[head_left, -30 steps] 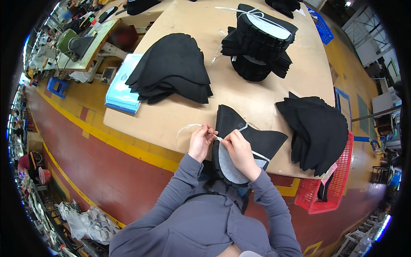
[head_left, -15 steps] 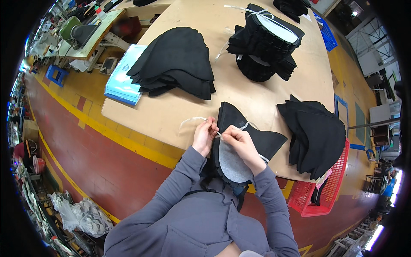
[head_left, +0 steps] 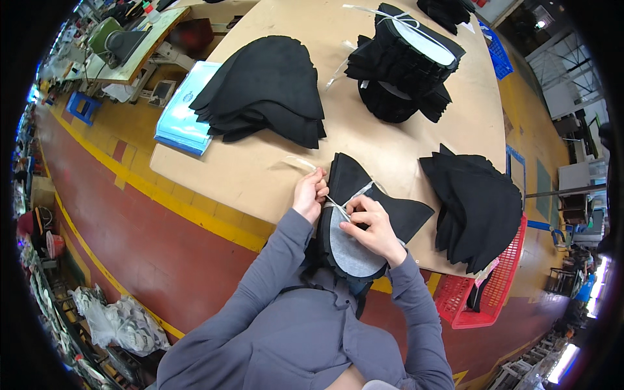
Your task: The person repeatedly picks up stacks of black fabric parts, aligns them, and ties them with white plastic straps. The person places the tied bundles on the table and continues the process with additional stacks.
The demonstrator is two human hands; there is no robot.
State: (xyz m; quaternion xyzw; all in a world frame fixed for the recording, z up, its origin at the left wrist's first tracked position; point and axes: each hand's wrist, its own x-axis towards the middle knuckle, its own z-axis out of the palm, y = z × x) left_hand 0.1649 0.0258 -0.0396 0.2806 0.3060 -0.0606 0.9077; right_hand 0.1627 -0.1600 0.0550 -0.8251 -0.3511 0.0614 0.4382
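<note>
A bundle of black fabric pieces (head_left: 406, 218) with a grey oval face (head_left: 351, 250) lies at the table's near edge, partly overhanging it. Around its middle runs a white tie strip (head_left: 361, 191). My left hand (head_left: 310, 195) is closed on one end of the strip at the bundle's left side, and a loose tail sticks out beyond the fingers. Over the grey face, my right hand (head_left: 372, 227) pinches the strip close to where it crosses. The underside of the bundle is hidden.
Stacks of black fabric pieces lie at left (head_left: 260, 91) and right (head_left: 474, 201). Tied bundles (head_left: 403, 65) stand at the back. A blue folder (head_left: 185, 117) sits under the left stack's edge. A red plastic basket (head_left: 500, 292) is below the table's right edge.
My right hand has shifted slightly right and down, drawing the strip across the grey face. My left hand has moved a little up and left, still gripping its end.
</note>
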